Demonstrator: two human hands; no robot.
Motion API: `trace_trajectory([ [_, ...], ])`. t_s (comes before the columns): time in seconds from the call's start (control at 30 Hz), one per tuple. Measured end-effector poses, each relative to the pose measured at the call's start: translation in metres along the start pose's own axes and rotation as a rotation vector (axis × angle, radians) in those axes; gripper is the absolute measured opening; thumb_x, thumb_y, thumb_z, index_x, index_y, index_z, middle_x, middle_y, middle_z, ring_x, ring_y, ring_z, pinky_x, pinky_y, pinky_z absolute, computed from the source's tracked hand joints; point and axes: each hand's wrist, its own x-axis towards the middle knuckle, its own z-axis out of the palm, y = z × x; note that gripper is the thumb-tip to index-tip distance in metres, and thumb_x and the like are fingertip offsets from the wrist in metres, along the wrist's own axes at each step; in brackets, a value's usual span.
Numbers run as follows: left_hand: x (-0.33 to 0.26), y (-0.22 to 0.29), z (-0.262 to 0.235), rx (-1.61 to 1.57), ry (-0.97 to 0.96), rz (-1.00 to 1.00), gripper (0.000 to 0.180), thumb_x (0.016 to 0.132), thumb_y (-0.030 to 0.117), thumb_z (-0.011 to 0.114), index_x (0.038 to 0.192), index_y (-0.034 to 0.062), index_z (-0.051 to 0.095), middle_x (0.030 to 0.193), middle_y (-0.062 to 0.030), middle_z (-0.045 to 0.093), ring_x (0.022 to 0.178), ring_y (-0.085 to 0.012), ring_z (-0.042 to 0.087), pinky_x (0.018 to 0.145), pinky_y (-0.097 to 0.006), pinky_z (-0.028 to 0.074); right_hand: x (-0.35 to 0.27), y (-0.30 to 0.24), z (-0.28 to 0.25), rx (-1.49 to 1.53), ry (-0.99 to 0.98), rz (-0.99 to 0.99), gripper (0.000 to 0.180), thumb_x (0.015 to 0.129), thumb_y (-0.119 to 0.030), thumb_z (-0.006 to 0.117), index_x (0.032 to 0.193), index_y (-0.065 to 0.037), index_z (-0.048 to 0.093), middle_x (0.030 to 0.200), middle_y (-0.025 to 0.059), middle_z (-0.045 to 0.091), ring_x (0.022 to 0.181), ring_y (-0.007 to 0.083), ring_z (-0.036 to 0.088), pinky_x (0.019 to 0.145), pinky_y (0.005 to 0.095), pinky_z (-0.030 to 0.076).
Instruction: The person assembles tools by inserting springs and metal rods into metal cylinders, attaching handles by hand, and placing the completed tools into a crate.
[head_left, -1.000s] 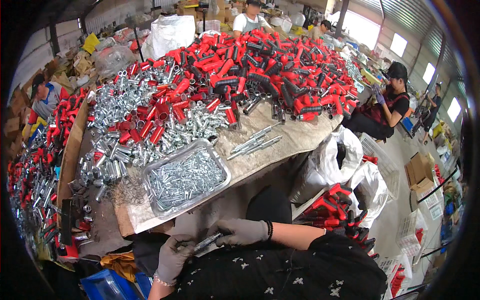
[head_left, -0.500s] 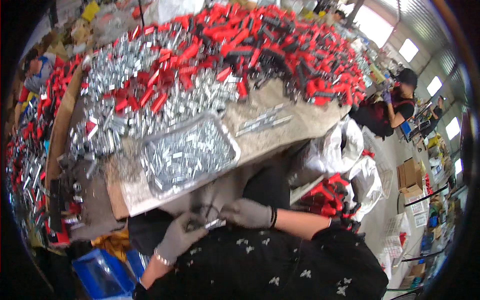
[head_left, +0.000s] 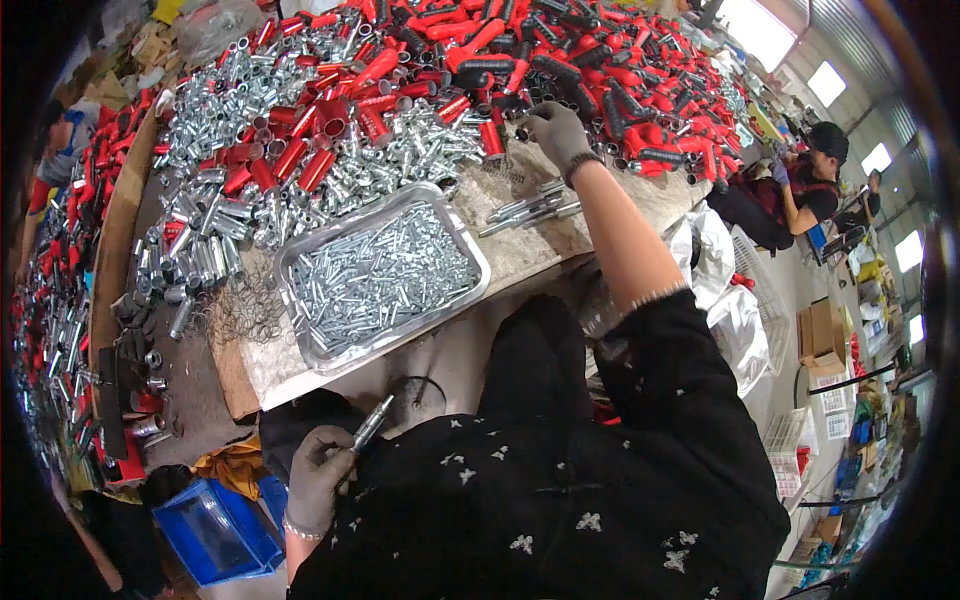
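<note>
My left hand (head_left: 322, 478), in a grey knit glove, is closed round a silver metal rod (head_left: 373, 422) with a stepped, narrower tip; the rod slants up and right, low before my body. Stretched far over the table, my right hand (head_left: 556, 132), gloved the same way, has its fingers bent together at the near edge of the heap of red and black parts (head_left: 640, 100). Something small and dark shows at its fingertips, too small to name. Below that forearm, several longer silver rods (head_left: 530, 208) lie side by side on the board.
A metal tray (head_left: 480, 280) of small silver pins lies on the board's near edge (head_left: 330, 378). Beyond it are piled silver sleeves (head_left: 215, 215) and red tubes (head_left: 290, 158). Blue bins (head_left: 215, 535) stand low at left, white sacks (head_left: 735, 330) at right. A co-worker (head_left: 800, 190) sits farther right.
My right hand has left the rod near my lap and reached up and right to the heap. My left hand keeps the rod, now tilted more upright and lower left.
</note>
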Motion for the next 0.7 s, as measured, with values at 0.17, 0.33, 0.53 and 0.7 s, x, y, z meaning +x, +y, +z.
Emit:
trace_trajectory([
  [0.17, -0.009, -0.008, -0.001, -0.023, 0.044, 0.041, 0.022, 0.085, 0.009, 0.061, 0.105, 0.0051, 0.054, 0.073, -0.0027, 0.052, 0.057, -0.0101, 0.051, 0.049, -0.024, 0.038, 0.031, 0.029, 0.015, -0.274, -0.080, 0.202, 0.028, 0.086, -0.025, 0.061, 0.111, -0.018, 0.071, 0.112, 0.0195, 0.070, 0.107, 0.0361, 0.065, 0.095, 0.0432, 0.050],
  [0.33, -0.009, -0.010, 0.000, -0.017, 0.040, -0.087, 0.021, 0.084, 0.004, 0.064, 0.102, 0.0012, 0.052, 0.069, -0.0048, 0.054, 0.054, -0.0103, 0.049, 0.047, -0.025, 0.035, -0.004, 0.012, 0.000, -0.579, -0.211, -0.084, 0.032, 0.084, -0.015, 0.062, 0.115, -0.011, 0.069, 0.114, 0.0197, 0.066, 0.108, 0.0347, 0.064, 0.094, 0.0427, 0.050],
  [0.53, 0.013, -0.005, 0.017, -0.035, -0.041, -0.121, 0.017, 0.086, 0.003, 0.065, 0.100, -0.0003, 0.055, 0.075, -0.0044, 0.056, 0.059, -0.0098, 0.051, 0.052, -0.024, 0.038, 0.018, 0.033, -0.031, -0.472, -0.131, -0.105, 0.040, 0.078, -0.015, 0.066, 0.118, -0.013, 0.068, 0.117, 0.0179, 0.064, 0.113, 0.0349, 0.060, 0.097, 0.0428, 0.048],
  [0.7, 0.020, 0.002, 0.034, 0.120, -0.075, -0.010, 0.022, 0.083, 0.009, 0.066, 0.102, 0.0008, 0.059, 0.085, -0.0041, 0.061, 0.074, -0.0092, 0.054, 0.067, -0.023, 0.043, 0.045, 0.013, -0.008, -1.049, -0.324, -0.273, 0.032, 0.085, -0.020, 0.067, 0.116, -0.013, 0.068, 0.125, 0.0111, 0.062, 0.116, 0.0297, 0.061, 0.095, 0.0399, 0.052],
])
